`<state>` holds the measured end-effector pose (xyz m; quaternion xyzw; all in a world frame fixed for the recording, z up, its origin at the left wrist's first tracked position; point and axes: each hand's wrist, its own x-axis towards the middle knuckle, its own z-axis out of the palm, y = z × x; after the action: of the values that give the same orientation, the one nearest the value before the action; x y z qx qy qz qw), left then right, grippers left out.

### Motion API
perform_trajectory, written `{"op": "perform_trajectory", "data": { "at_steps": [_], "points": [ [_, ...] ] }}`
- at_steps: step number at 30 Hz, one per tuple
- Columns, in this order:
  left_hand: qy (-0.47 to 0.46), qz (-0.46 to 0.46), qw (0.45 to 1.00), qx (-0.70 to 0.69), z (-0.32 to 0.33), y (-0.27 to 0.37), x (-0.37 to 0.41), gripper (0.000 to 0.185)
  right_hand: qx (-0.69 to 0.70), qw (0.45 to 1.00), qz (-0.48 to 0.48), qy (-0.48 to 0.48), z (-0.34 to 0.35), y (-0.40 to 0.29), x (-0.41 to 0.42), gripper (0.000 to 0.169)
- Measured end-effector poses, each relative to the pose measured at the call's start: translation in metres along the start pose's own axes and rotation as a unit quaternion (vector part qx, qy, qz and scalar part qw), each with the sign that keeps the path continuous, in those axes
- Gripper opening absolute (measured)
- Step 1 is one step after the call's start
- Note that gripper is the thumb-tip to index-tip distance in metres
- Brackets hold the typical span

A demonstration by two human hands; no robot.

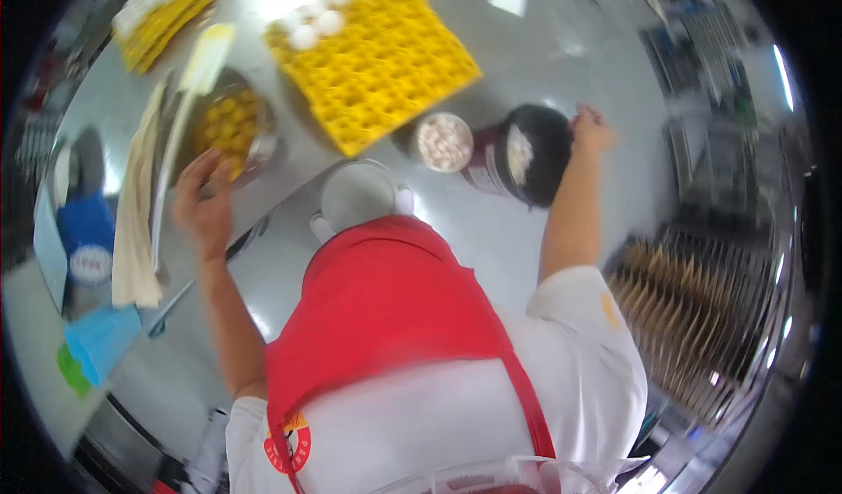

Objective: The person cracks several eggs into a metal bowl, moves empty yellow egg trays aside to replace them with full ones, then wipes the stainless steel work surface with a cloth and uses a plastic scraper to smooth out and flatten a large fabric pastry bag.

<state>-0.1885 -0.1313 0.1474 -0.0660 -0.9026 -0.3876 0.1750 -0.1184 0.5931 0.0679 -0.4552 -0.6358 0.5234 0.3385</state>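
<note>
My left hand (205,198), fingers spread, hovers at the near edge of a bowl of egg yolks (230,122); whether it touches the bowl is unclear. My right hand (589,129) is at the far right side of a dark bucket (549,145) with white pieces inside, its fingers curled; blur hides whether they grip the rim. Left of the bucket stands a round container full of eggshells (445,142). Beyond lies a yellow egg tray (388,59) with several white eggs (316,23) in its far left corner. A pale empty-looking pot (358,194) sits against my red apron.
A long-handled spatula (174,138) and a beige cloth (135,231) lie left of the yolks. Stacked yellow trays (161,17) stand at the far left. A blue cup-like container (105,339) is at the near left. A rack (691,310) stands to the right.
</note>
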Motion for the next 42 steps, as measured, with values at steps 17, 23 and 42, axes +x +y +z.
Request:
{"op": "perform_trajectory", "data": {
  "at_steps": [17, 23, 42],
  "points": [
    [-0.008, -0.030, 0.999, 0.019, -0.004, 0.011, -0.004, 0.026, -0.139, 0.949, -0.215, -0.186, 0.069, -0.065, -0.053, 0.049],
    [0.000, -0.012, 1.000, 0.006, -0.010, 0.020, -0.004, 0.027, -0.217, 0.686, -0.522, -0.458, 0.277, -0.158, -0.237, 0.045],
    [-0.053, -0.042, 0.997, -0.026, -0.024, 0.011, -0.007, 0.031, 0.025, 0.767, -0.342, -0.543, 0.280, -0.210, -0.337, 0.048]
  ]
}}
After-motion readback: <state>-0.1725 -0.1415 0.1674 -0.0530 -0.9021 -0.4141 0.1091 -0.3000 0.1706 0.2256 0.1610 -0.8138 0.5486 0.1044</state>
